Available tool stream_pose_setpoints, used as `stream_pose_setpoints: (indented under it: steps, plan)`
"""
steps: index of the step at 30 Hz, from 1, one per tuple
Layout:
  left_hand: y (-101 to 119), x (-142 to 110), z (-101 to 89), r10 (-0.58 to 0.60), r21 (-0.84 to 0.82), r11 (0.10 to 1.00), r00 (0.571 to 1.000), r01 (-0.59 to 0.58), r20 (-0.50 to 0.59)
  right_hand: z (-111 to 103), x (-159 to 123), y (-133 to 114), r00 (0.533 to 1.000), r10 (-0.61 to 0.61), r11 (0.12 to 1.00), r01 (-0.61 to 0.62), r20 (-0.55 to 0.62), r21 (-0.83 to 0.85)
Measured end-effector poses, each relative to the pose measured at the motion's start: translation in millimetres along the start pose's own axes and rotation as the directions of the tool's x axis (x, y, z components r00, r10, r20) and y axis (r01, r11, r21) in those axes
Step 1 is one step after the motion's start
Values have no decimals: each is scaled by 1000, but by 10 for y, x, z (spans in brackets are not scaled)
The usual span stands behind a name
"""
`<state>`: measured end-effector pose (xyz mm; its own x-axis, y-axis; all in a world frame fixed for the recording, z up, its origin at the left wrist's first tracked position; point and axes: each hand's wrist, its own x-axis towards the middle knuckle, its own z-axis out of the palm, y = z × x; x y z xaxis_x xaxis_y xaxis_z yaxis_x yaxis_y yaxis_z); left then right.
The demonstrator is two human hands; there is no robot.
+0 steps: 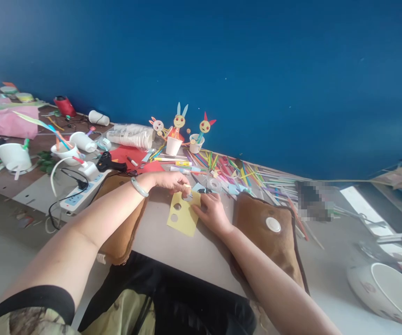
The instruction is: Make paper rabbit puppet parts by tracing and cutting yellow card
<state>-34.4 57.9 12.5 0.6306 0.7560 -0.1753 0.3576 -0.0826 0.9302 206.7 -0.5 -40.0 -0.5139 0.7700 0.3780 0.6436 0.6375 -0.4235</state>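
A yellow sheet of paper [187, 222] lies on the table in front of me, with two round spots, seemingly cut-out holes, along its left side. My left hand [173, 180], a pale bangle [139, 187] on its wrist, is closed in a pinch over the sheet's upper edge. Something small and greyish shows under its fingertips, too small to name. At the sheet's upper right edge, my right hand [215, 211] grips the paper between thumb and bent fingers.
Brown plush cushions [262, 239] flank the sheet. A power strip [82, 190] and black glue gun [110, 163] sit left. Behind are markers [183, 164], colourful sticks [243, 174], stacked paper cups [131, 135] and rabbit-faced figures in cups [174, 146]. A white bowl [389, 293] stands right.
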Motion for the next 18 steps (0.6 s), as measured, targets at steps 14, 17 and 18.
stream_pose_setpoints:
  steps: [14, 17, 18]
  plan:
    - [-207, 154, -67, 65, 277, 959, 998, -56, -22, -2, -27, -189, 932, -335, 937, 345, 139, -55]
    - [-149, 158, -26, 214, 319, 939, 946, -130, -245, 23, -24, -214, 930, -325, 941, 336, 173, -41]
    - [-113, 145, -18, 255, 364, 923, 902, -121, -348, 27, -22, -216, 932, -320, 943, 332, 169, -41]
